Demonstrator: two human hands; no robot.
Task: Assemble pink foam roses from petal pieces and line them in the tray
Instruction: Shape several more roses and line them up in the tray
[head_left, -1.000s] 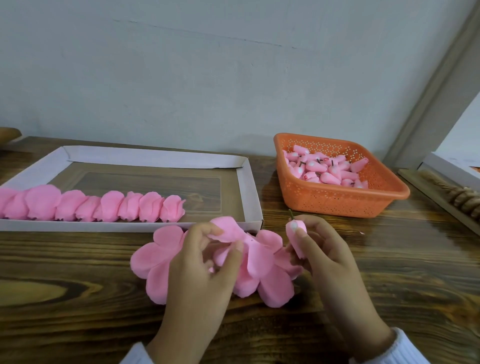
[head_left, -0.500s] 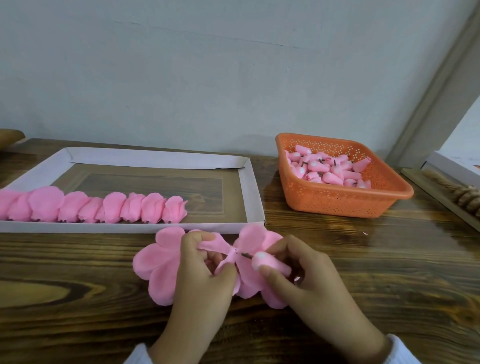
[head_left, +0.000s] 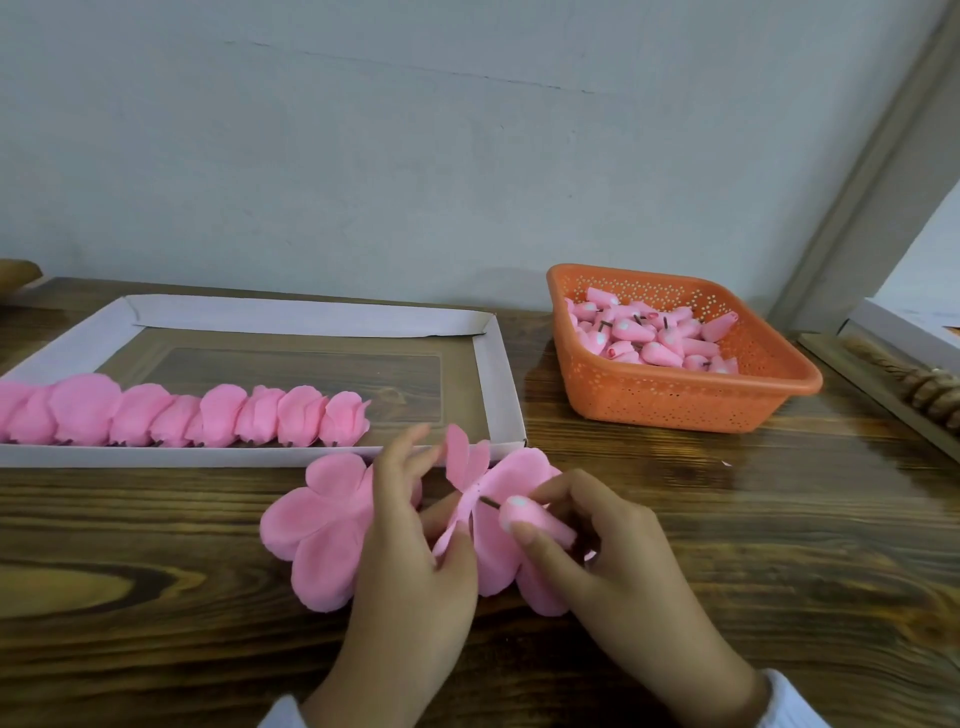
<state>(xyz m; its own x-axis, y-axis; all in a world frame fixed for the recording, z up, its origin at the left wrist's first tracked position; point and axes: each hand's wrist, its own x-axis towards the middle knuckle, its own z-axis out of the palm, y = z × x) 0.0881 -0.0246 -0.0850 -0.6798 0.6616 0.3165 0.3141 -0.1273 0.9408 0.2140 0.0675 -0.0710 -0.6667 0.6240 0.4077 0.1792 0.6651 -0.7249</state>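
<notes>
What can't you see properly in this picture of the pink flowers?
All in the head view:
Roses in the tray: the row runs off the left edge, so no full count.
Petal pile: partly covered by the left hand and right hand.
Petal piece the left hand pinches: blur hides whether the stem of the bud held by the right hand is through it.
Brown coiled thing: cut off by the right edge.

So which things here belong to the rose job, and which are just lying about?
Job: left hand pinching a petal piece; right hand holding a bud; loose petals on the table; tray with finished roses; orange basket of spare buds.
Lying about: white box and brown coiled thing, far right.
</notes>
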